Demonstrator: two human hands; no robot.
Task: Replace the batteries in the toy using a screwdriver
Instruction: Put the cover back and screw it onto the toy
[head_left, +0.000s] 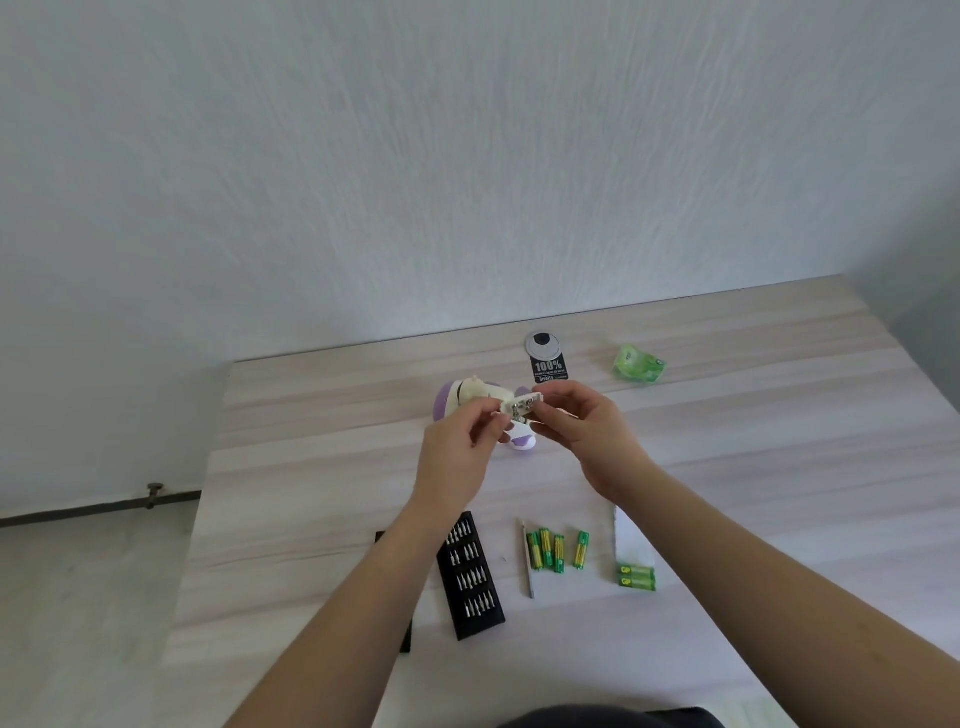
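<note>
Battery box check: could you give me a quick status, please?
Both hands, left and right, pinch battery box. Contacts bare. Screwdriver lying by loose batteries. Nothing obstructing.

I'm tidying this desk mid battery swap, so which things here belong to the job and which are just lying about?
For the job:
battery box, held by left hand and right hand
plush toy
loose batteries
battery pair
screwdriver
bit case

Lying about:
crumpled green wrapper
black label
white paper
</note>
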